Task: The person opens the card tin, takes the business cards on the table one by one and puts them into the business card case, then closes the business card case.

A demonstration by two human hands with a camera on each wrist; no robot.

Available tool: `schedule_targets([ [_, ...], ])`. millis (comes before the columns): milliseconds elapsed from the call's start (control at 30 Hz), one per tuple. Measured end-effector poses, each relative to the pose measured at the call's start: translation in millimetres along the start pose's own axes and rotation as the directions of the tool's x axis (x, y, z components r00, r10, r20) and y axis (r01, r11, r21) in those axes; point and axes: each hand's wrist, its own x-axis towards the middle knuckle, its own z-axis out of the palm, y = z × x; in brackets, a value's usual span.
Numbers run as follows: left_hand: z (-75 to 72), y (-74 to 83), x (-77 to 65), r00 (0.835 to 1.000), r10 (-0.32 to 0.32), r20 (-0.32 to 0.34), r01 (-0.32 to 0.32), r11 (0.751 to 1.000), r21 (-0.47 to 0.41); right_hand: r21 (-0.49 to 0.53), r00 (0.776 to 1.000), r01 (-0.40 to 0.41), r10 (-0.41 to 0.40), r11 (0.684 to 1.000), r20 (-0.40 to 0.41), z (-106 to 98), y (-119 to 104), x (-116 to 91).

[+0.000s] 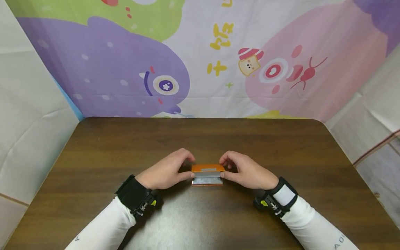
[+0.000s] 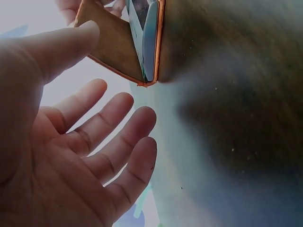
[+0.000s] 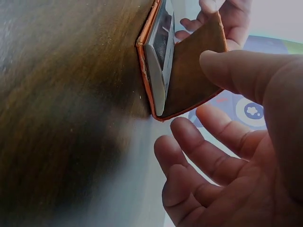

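A small orange card case (image 1: 207,168) with a silvery metal inside lies on the table between the two hands, its lid raised. Both wrist views show the lid's brown inner face (image 2: 113,45) standing at an angle to the metal shell (image 3: 158,85). At its left end is my left hand (image 1: 170,170), thumb tip laid at the lid's inner face and the other fingers spread, loosely bent, below the case's end. My right hand (image 1: 250,170) mirrors it at the right end, thumb against the lid, its remaining fingers relaxed and apart from the case.
The brown wooden table (image 1: 206,222) runs back to a cartoon-printed cloth (image 1: 215,83). White sheets (image 1: 34,104) hang at both sides. Black straps with small devices sit on both wrists, over white sleeves (image 1: 106,222).
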Motion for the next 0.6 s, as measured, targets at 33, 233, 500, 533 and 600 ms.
schedule_targets([
  [33,0.7,-0.1,0.0,1.000,0.001,0.005,-0.001,1.000,0.007,-0.005,1.000,-0.001,0.001,1.000,0.004,0.1,0.3,-0.4],
  [233,1.9,1.5,-0.4,0.999,0.028,0.024,-0.028,0.999,0.028,-0.037,1.000,-0.004,0.005,0.999,0.021,0.3,1.7,-0.9],
  [500,4.1,1.7,-1.9,0.999,0.031,0.038,-0.033,0.999,0.043,-0.051,0.999,0.003,-0.001,0.999,0.037,2.1,3.5,0.0],
  [533,4.6,1.6,-2.2,0.999,0.027,0.041,-0.029,0.999,0.046,-0.051,0.999,0.002,0.000,0.999,0.039,2.5,3.5,-0.2],
  [600,5.8,1.3,-2.8,0.999,0.023,0.044,-0.025,0.998,0.052,-0.055,0.999,0.002,0.001,0.998,0.043,3.4,3.7,-0.5],
])
